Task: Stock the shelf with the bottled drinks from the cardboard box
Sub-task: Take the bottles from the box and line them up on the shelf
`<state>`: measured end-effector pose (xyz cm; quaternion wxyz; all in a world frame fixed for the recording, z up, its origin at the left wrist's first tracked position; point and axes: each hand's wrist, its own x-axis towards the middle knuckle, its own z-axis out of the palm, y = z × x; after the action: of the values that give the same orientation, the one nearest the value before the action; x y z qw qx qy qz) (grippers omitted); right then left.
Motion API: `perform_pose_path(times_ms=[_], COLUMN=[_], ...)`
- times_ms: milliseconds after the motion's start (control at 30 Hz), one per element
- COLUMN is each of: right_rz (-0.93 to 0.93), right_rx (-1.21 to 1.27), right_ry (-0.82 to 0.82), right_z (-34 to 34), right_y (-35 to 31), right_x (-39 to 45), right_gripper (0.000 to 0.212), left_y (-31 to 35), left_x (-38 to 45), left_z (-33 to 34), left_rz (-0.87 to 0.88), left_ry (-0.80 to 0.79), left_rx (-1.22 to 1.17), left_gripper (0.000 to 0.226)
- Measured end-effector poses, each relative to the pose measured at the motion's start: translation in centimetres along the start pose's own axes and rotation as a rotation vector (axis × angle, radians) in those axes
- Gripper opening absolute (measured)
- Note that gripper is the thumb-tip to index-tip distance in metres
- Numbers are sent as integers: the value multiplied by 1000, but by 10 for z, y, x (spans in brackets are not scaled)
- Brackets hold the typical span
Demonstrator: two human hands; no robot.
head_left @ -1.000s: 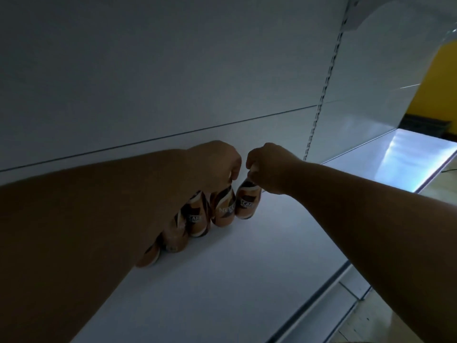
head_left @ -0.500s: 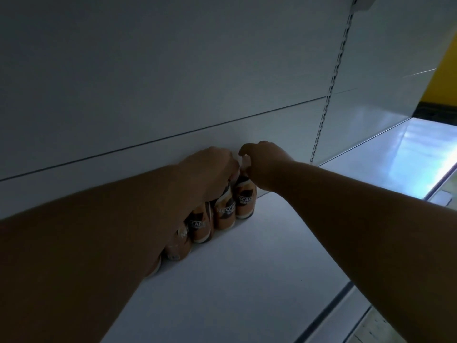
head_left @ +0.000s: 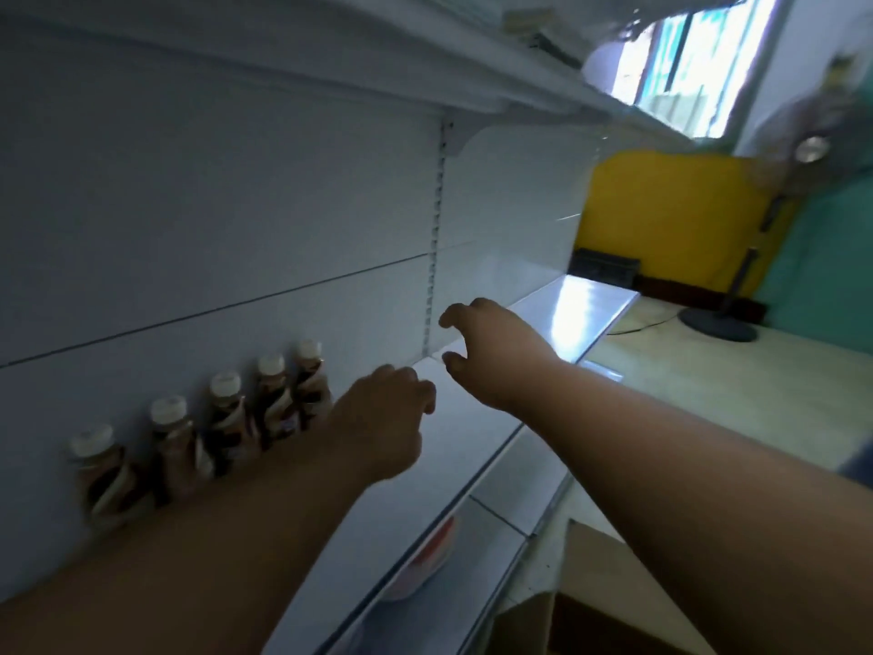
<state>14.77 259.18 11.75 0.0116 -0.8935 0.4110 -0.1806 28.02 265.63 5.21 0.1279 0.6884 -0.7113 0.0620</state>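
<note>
White shelf [head_left: 463, 446] spanning the frame's middle, back panel filling the upper left. Yellow wall [head_left: 671, 215] at right, fan stand [head_left: 718, 323] on pale floor beneath. Cardboard box [head_left: 609, 593] at lower right. Five bottled drinks [head_left: 226, 418] lined against the back panel at lower left, clear of both hands. Left hand [head_left: 382, 418] loosely curled, empty. Right hand [head_left: 491, 352] spread, grasping nothing.

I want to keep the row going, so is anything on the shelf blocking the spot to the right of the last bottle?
Nothing visible does. The shelf is bare to the right of the last bottle. Only the left hand and right hand are over that stretch, both empty with fingers open.
</note>
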Motion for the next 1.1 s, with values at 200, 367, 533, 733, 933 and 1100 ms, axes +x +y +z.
perform_pose_path(times_ms=[200, 367, 533, 733, 933, 1100], right_rz=[158, 312, 436, 579, 697, 766], right_rx=[-122, -128, -96, 27, 123, 104], right_ry=[-11, -101, -261, -471, -737, -1039], right_z=[-37, -20, 52, 171, 294, 368], right_y=[72, 136, 202, 272, 330, 356], right_x=[-103, -180, -231, -256, -294, -338], right_gripper=[43, 40, 41, 37, 37, 39], left_y=[128, 206, 246, 248, 244, 257], left_x=[-6, -16, -22, -17, -9, -19], left_z=[53, 121, 220, 346, 456, 517], left_rz=[127, 252, 241, 91, -145, -27], left_ry=[-104, -319, -525, -802, -1011, -1165], left_rx=[-230, -235, -230, -225, -239, -202], left_gripper=[32, 32, 25, 29, 21, 26])
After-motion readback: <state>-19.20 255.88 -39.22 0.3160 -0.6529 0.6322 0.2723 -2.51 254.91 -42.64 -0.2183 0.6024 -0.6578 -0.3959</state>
